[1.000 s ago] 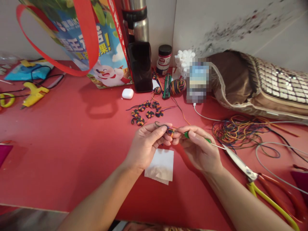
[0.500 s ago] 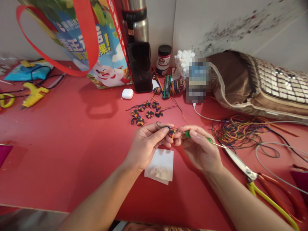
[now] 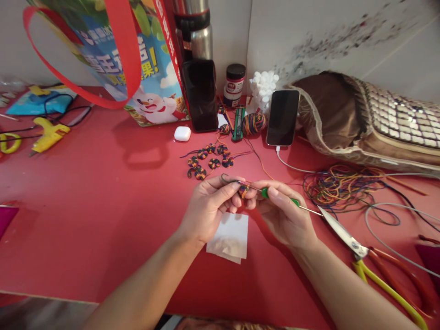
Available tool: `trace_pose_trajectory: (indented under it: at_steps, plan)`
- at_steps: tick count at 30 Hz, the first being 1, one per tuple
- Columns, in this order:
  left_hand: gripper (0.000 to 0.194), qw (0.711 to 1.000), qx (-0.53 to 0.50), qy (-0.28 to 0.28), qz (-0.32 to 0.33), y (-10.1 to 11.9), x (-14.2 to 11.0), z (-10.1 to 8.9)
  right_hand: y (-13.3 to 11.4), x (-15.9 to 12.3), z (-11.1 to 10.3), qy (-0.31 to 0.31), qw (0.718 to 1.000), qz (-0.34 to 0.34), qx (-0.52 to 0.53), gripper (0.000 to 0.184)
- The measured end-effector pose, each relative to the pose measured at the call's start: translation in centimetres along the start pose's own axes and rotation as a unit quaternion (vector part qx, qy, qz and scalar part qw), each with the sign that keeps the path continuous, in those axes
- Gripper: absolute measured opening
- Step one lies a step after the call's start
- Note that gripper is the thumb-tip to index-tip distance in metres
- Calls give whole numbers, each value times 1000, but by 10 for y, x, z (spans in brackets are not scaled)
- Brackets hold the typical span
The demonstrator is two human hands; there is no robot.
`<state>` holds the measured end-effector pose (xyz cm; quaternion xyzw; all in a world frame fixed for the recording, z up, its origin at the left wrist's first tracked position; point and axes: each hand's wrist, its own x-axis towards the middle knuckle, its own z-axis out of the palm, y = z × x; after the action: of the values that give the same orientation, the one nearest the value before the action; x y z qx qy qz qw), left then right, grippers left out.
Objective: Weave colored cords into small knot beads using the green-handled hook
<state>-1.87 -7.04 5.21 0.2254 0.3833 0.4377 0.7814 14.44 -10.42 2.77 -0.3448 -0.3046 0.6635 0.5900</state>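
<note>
Between thumb and fingers, my left hand (image 3: 209, 204) pinches a small crocheted piece (image 3: 243, 190) of multicoloured yarn, with a dark yarn tail curling out past the index finger. My right hand (image 3: 287, 213) grips a crochet hook (image 3: 294, 201) with a green handle; its thin metal tip meets the crocheted piece, and its other metal end sticks out to the right. An orange strand runs from the piece back toward a yarn ball (image 3: 253, 123). Just beyond my hands lie several finished-looking crocheted rounds (image 3: 213, 163) in the same yarn.
Scissors (image 3: 357, 247) lie close by my right forearm, below a tangle of yarn (image 3: 333, 185). A white paper sheet (image 3: 233, 236) is under my hands. Farther back stand a phone (image 3: 283, 118), a black phone (image 3: 200, 96) and a gift bag (image 3: 151, 68). A glue gun (image 3: 48, 135) lies left.
Both hands have shifted slightly left, together with the crocheted piece and the hook. The phone's screen at the back right, blurred out before, now shows dark.
</note>
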Motion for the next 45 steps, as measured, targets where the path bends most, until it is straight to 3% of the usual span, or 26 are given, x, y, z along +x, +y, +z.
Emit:
trace_pose_trajectory:
  at_steps: [12,21,29,36,45]
  plan:
    - [17,1000,0,19,5,-1,1,-2,0,0,1,-21,1000,4,2,17]
    - [16,999,36,26,13,-1,-1,0,-2,2,-2,3,1000,-8,-9,18]
    - [14,1000,9,11,8,-1,0,2,1,2,-3,-2,998,-46,-30,14]
    - [17,999,-34,7,-13,-1,0,2,1,0,-2,9,999,-37,-24,24]
    - [21,999,-44,12,-11,-1,2,2,2,-2,-1,6,999,-38,-17,14]
